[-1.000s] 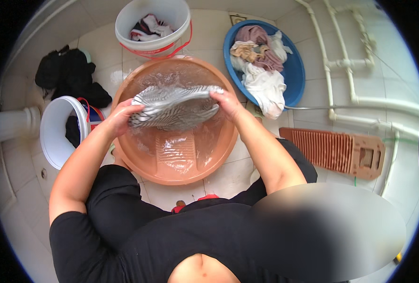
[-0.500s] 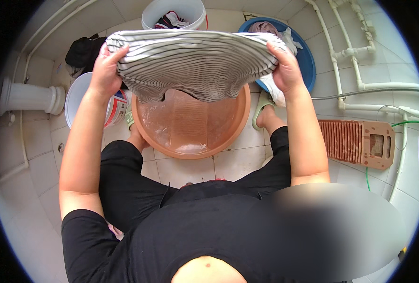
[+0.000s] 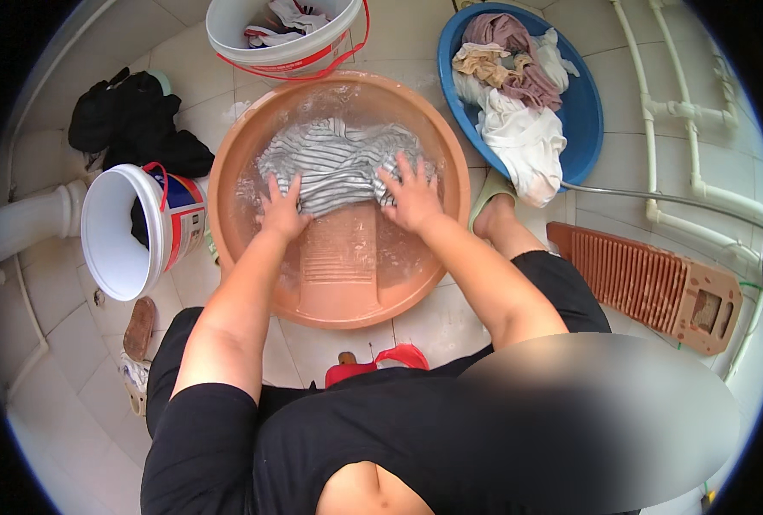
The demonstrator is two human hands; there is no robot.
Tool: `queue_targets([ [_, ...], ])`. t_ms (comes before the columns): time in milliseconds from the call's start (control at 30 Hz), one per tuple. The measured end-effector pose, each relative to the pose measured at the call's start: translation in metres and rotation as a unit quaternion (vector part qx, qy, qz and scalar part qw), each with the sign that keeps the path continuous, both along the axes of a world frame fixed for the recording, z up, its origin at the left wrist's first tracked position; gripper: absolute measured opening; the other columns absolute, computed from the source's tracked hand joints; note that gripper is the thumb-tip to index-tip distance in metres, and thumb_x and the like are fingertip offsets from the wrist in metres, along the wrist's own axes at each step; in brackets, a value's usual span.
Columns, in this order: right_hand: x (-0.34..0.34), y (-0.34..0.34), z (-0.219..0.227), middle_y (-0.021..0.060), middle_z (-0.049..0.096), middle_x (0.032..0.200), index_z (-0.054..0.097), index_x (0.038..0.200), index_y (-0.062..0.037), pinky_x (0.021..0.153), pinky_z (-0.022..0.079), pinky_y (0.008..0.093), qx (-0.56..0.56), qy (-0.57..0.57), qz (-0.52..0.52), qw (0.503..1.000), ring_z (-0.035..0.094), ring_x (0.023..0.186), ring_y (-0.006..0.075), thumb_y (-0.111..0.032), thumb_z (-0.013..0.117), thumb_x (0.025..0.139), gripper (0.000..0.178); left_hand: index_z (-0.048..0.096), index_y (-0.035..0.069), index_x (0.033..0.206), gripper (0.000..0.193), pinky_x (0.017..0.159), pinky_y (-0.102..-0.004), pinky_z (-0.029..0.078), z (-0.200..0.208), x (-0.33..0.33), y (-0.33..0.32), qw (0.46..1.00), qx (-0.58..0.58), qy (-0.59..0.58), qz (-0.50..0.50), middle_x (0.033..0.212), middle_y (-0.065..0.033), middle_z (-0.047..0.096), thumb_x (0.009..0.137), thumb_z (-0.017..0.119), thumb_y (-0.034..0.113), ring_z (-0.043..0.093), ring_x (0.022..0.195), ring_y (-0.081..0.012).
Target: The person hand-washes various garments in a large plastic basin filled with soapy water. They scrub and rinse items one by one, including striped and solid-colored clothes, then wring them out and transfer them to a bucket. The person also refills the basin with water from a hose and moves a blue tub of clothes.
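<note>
A white garment with dark stripes (image 3: 334,167) lies bunched and wet in a round orange-brown basin (image 3: 459,180) of water. My left hand (image 3: 282,209) rests at the garment's near left edge, its fingers spread. My right hand (image 3: 411,197) touches the near right part of the cloth, fingers also apart. Neither hand grips the cloth. Between my forearms, a ridged washboard surface (image 3: 340,262) shows at the near side of the basin's bottom.
A white bucket (image 3: 313,60) with shoes in it stands beyond the basin; another bucket (image 3: 119,232) lies tipped at left beside black clothes (image 3: 128,116). A blue tub (image 3: 589,129) of laundry sits far right. A brown washboard (image 3: 630,275) and wall pipes (image 3: 652,129) are at right.
Both hands have come down and toward each other, from holding the striped garment stretched above the basin. The garment has dropped into the water, and my fingers have let go.
</note>
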State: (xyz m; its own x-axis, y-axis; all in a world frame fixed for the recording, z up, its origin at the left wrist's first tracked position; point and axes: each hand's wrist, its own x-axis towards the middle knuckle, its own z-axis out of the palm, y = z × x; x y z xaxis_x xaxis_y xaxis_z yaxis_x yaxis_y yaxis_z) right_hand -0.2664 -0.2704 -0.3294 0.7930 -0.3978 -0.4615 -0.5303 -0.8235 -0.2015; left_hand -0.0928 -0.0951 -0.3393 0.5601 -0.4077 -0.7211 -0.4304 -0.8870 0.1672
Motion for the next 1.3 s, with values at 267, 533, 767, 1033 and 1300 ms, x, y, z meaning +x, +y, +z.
queue_targets([
  [267,0.018,-0.046,-0.102,0.0161,0.052,0.120,0.047,0.124,-0.0085,0.096,0.035,0.0435,0.102,0.104,0.038,0.989,0.044,0.115,0.0341,-0.034,0.060,0.077,0.055,0.025,0.006,0.138,0.108,0.104,-0.0340,0.028,-0.086,0.084,0.054,0.962,-0.190,0.150,-0.129,0.135,-0.0205,0.036,0.049,0.083,0.029,0.032,0.126,-0.0323],
  [533,-0.002,-0.016,-0.125,0.0215,0.059,0.104,0.054,0.109,0.0005,0.086,0.044,0.0381,-0.006,-0.116,-0.249,0.962,0.056,0.098,0.0325,-0.023,0.052,0.082,0.036,0.027,-0.004,0.131,0.100,0.096,-0.0364,0.036,-0.103,0.031,0.015,0.809,-0.407,0.095,0.413,0.123,-0.0176,0.045,0.053,0.084,0.021,0.044,0.113,-0.0264],
  [767,-0.022,-0.013,-0.036,0.0184,0.059,0.109,0.060,0.104,-0.0005,0.087,0.044,0.0413,0.154,0.221,-0.073,0.960,0.055,0.103,0.0326,-0.037,0.052,0.081,0.044,0.042,-0.003,0.122,0.086,0.092,-0.0348,0.041,-0.036,0.065,0.038,0.979,-0.024,0.196,-0.056,0.125,-0.0210,0.047,0.053,0.084,0.026,0.049,0.112,-0.0295],
  [1033,-0.028,-0.015,-0.006,0.0174,0.056,0.114,0.056,0.113,-0.0049,0.082,0.046,0.0415,0.208,0.136,-0.187,0.950,0.055,0.105,0.0306,-0.047,0.051,0.081,0.053,0.054,0.002,0.103,0.043,0.063,-0.0282,0.049,0.098,0.048,0.019,0.883,-0.326,0.175,0.290,0.085,-0.0019,0.059,0.063,0.072,-0.002,0.056,0.072,-0.0132],
  [1300,0.012,0.018,0.082,0.0175,0.011,0.146,0.011,0.142,-0.0161,0.088,0.040,0.0572,0.606,-0.013,-0.507,0.612,0.031,0.120,0.0524,-0.061,0.048,0.080,0.085,0.055,0.004,0.102,0.040,0.085,-0.0291,0.045,0.291,-0.023,0.014,0.656,-0.669,0.319,0.144,0.108,-0.0070,0.055,0.067,0.066,-0.013,0.055,0.098,-0.0163],
])
